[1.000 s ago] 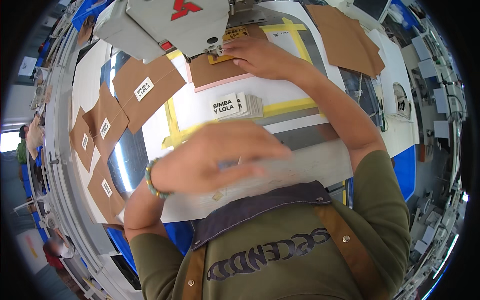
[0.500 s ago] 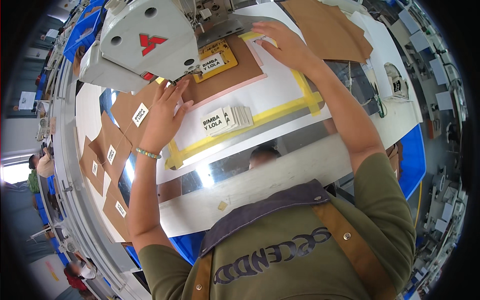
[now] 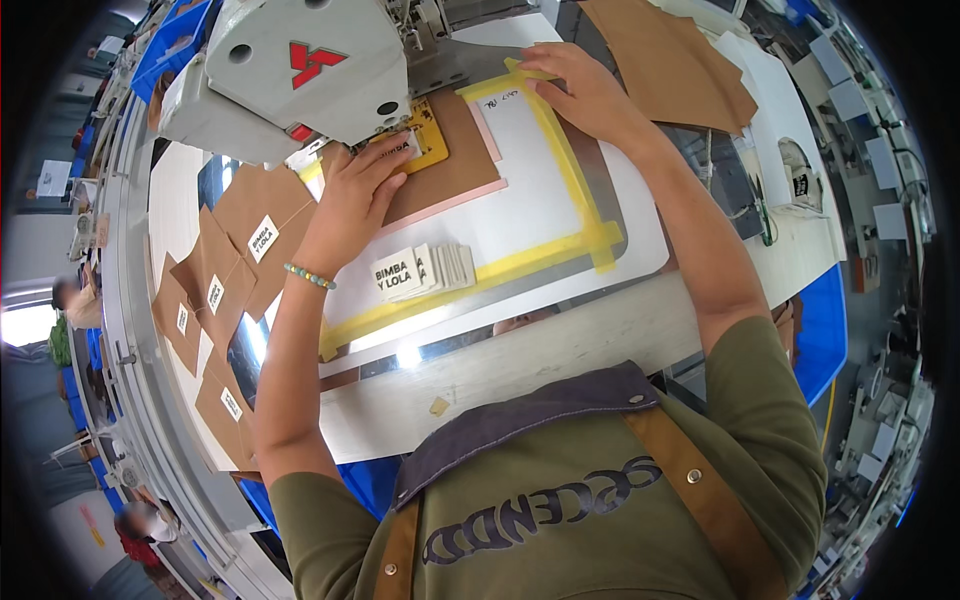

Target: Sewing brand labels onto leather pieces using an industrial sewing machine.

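My left hand (image 3: 362, 190) lies with outstretched fingers on a brown fabric piece (image 3: 440, 190) under the sewing machine head (image 3: 300, 75). Its fingertips touch a white label (image 3: 397, 147) framed by a yellow plate (image 3: 430, 140), partly covering both. Fingers spread, my right hand (image 3: 580, 92) rests on the far right part of a white template board (image 3: 540, 205) edged with yellow tape (image 3: 570, 165). The brown piece sits on this board, bordered by pink strips (image 3: 450, 202). A fanned stack of white labels (image 3: 425, 272) lies on the board's near side.
Brown pieces with white labels (image 3: 225, 270) overlap at the left. More brown pieces (image 3: 670, 65) lie at the far right, near a pair of scissors (image 3: 766, 222). Blue bins (image 3: 822, 325) stand beside the table (image 3: 520, 365). Other people sit in the left background.
The board, with its brown piece and label stack, has shifted left and nearer to me. My left fingers have moved from the brown piece's edge onto the label. My right hand stays on the board.
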`<state>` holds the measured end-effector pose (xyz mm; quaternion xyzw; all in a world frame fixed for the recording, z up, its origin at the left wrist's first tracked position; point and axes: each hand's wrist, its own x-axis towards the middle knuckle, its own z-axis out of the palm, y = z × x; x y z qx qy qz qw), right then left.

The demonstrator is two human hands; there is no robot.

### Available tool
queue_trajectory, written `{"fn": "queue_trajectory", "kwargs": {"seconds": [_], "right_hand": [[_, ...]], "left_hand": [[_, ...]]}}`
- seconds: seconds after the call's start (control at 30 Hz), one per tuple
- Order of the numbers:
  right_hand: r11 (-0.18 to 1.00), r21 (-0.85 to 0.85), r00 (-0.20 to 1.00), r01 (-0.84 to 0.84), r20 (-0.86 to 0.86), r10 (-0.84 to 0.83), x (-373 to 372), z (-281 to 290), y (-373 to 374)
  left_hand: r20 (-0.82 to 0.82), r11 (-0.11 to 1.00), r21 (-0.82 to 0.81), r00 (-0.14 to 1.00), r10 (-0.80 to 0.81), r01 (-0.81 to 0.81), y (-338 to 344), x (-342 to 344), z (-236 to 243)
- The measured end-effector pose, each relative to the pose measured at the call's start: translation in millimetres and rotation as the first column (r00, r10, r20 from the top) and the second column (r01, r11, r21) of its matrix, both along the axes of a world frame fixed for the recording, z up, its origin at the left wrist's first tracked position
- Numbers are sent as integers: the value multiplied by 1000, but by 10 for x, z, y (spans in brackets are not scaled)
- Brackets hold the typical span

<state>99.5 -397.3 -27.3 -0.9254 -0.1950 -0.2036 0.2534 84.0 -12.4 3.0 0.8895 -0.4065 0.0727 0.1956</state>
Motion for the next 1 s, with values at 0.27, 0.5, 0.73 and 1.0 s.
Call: {"fn": "queue_trajectory", "kwargs": {"seconds": [0.27, 0.5, 0.73, 1.0], "right_hand": [[999, -12, 999, -36, 16, 36, 31, -46, -55], [1000, 12, 998, -22, -56, 22, 37, -40, -51], [999, -21, 997, -40, -66, 38, 24, -4, -58], [999, 14, 999, -37, 6, 37, 0, -36, -45]], "left_hand": [[-21, 999, 45, 1000, 10, -9, -27, -17, 45], [-68, 999, 44, 998, 15, -12, 9, 15, 56], [-49, 996, 94, 999, 14, -10, 14, 38, 75], [-47, 996, 77, 998, 40, -36, -37, 160, -17]]}}
